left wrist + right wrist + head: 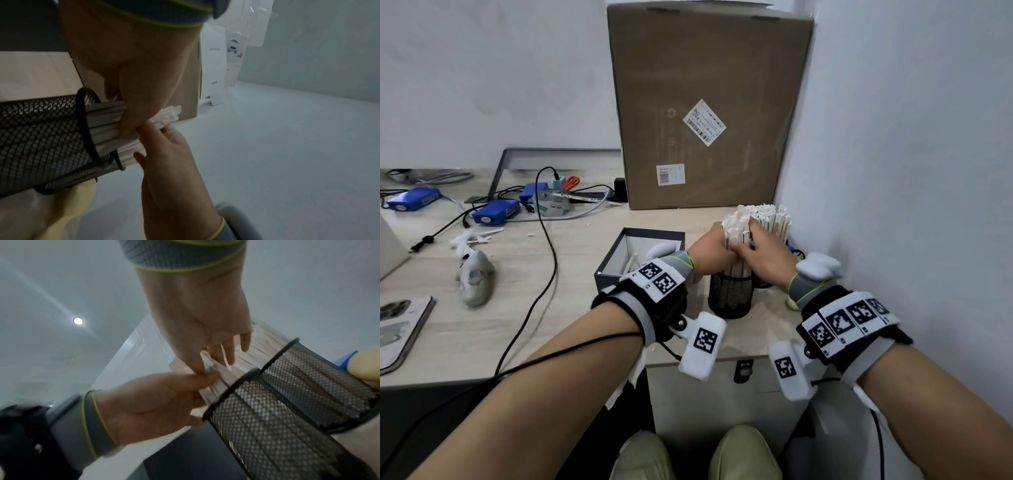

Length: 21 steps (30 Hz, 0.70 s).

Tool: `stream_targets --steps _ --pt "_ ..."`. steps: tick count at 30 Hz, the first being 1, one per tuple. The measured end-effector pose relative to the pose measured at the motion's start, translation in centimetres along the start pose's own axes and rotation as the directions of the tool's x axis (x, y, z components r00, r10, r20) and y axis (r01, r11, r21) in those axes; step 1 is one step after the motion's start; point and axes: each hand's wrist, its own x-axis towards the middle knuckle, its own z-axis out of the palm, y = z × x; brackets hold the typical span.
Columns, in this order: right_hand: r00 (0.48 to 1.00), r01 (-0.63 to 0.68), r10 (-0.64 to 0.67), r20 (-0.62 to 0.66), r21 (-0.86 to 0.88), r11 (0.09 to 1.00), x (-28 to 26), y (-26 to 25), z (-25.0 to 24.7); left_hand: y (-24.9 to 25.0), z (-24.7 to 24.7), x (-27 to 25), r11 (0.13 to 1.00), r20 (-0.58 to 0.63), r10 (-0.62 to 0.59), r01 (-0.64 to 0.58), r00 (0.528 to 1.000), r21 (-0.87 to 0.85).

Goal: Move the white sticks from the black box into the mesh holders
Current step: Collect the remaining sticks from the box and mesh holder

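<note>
2 mesh holders stand side by side near the desk's right corner, the near mesh holder (731,294) just in front of the far mesh holder (774,274), which is already packed with upright sticks. Both hands meet over the near one. The left hand (710,251) curls its fingers and thumb round a bundle of white sticks (738,233) whose lower ends sit inside the near holder, and the right hand (765,255) pinches the same bundle from the other side, its thumb meeting the left thumb in the left wrist view. Gripping from 2 sides likely keeps the loose sticks gathered and upright so they drop through the narrow rim together instead of fanning out.

The right wrist view shows the right hand's other fingers spread against the far holder's sticks, probably to hold those back from the incoming bundle.

The black box (616,263) sits open just left of the holders, close enough for short transfers. A few sticks lean inside it, so the task looks well along but not finished. A tall cardboard box (705,102) stands behind against the wall, and blue devices (496,212) with cables lie on the desk (517,301) well to the left.
</note>
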Motion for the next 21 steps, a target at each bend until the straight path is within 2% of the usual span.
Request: stream_targets --steps 3,6,8,10,11,13,15,16,18,21 --pt "1.0 -0.007 0.007 0.023 0.003 1.0 0.0 0.2 -1.3 1.1 -1.6 -1.4 0.999 -0.006 -0.044 0.044 0.999 -0.017" --pt "0.996 0.085 -0.086 -0.009 -0.05 0.995 -0.5 0.0 -1.7 1.4 -2.4 -1.6 0.999 0.015 -0.027 0.027 1.0 0.039" --pt "0.99 0.13 -0.119 0.077 -0.166 0.978 -0.6 0.0 -1.2 1.6 -2.5 -1.8 0.997 0.075 -0.02 0.014 0.997 0.076" --pt "0.989 0.092 -0.066 0.13 -0.208 0.974 -0.7 0.1 -0.7 1.5 -2.9 -2.1 0.994 0.092 -0.031 0.021 0.995 0.111" --pt "0.994 0.071 -0.055 0.097 -0.171 0.983 -0.8 -0.2 -0.8 1.4 -3.5 -2.3 0.994 0.064 -0.025 0.018 0.998 0.111" --pt "0.994 0.096 -0.098 -0.054 -0.054 0.994 -1.1 -1.4 -1.2 1.4 -5.3 -2.6 0.996 -0.046 0.0 0.004 0.999 0.092" --pt "0.966 0.164 -0.156 -0.207 0.021 0.986 -1.3 -3.3 -0.9 1.0 -7.6 -2.9 0.997 -0.189 0.016 -0.002 0.982 0.071" --pt "0.956 0.176 -0.161 -0.244 0.039 0.984 -1.5 -4.2 -0.7 0.7 -8.8 -3.1 0.997 -0.254 0.005 0.014 0.967 0.073" --pt "0.97 0.145 -0.137 -0.199 0.026 0.989 -1.5 -6.4 0.4 -0.2 -11.1 -3.6 0.986 -0.361 -0.048 0.101 0.931 0.13" --pt "0.999 0.037 -0.031 0.039 -0.154 0.987 -0.7 -8.8 2.7 -1.7 -13.5 -4.8 0.893 -0.349 -0.19 0.31 0.917 0.326"
